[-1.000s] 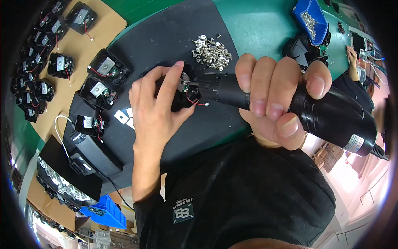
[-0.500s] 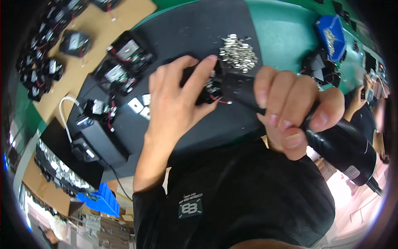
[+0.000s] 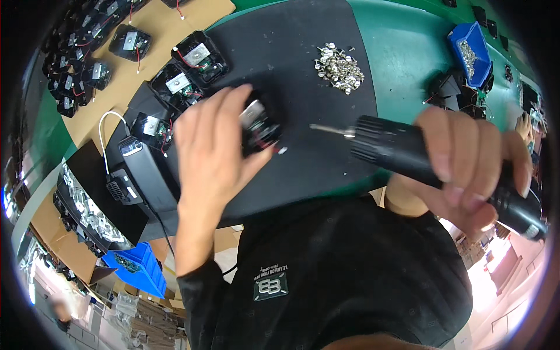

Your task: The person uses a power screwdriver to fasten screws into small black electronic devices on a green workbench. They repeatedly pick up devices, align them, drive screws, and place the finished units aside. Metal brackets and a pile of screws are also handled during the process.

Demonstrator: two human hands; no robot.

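Note:
My left hand (image 3: pixel 207 143) is wrapped around the edge of a black plastic housing (image 3: pixel 265 125) over the dark mat. Inside the housing are a silver metal plate and a red wire with a white connector. The housing is tilted and a little blurred. In my right hand (image 3: pixel 466 157) is a black electric screwdriver (image 3: pixel 391 143), gripped around its body. Its thin metal bit (image 3: pixel 326 129) points left toward the housing, with a gap between them. A pile of small silver metal pieces (image 3: pixel 340 69) lies on the mat beyond the bit.
Several similar housings (image 3: pixel 201 56) stand at left, on the mat and on a tan board (image 3: pixel 169 26). A dark box-shaped device (image 3: pixel 149 169) with a white cable is at the mat's left. A blue bin (image 3: pixel 471 55) of small parts sits far right, near another person's hand.
The screwdriver has drawn back right, away from the housing, and its bit now shows. My left hand has shifted left with the housing, which now tilts. The view has shifted slightly.

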